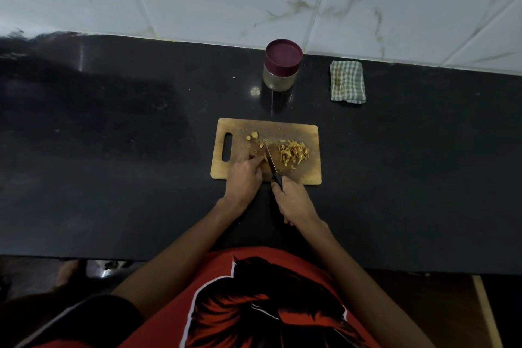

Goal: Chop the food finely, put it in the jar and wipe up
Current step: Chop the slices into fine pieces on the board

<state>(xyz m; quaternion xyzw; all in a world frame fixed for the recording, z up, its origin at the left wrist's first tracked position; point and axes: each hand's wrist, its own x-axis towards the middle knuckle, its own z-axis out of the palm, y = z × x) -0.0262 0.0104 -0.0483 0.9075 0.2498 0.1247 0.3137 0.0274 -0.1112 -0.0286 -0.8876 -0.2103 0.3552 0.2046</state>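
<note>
**Mid-chop on the board, jar not touched yet**

Taking the wooden cutting board (305, 175) as home base. The right hand (295, 202) is wrapped around the black handle of the knife (270, 161) at the board's near edge, with the blade angled away across the board's middle. The left hand (244, 178) sits on the near-left part of the board, fingers curled down, pinning a small bit of food right against the blade. The pile of cut slivers (293, 153) sits on the board's right half, and a few uncut chunks (252, 135) lie toward the far-left, near the handle slot.

To do this bit well, I'd keep those left fingertips tucked behind the knuckles, rock the blade in tiny steps, then run back over the pile, since those slivers look too long to count as fine.

The jar (282, 68) stands beyond the board's far edge, maroon lid on. The folded checked cloth (347, 82) lies beyond the far-right corner.

Hard to tell what the food is; it's yellowish and dim. The piece under the left fingers is mostly hidden, and I can't see what's inside the jar.
</note>
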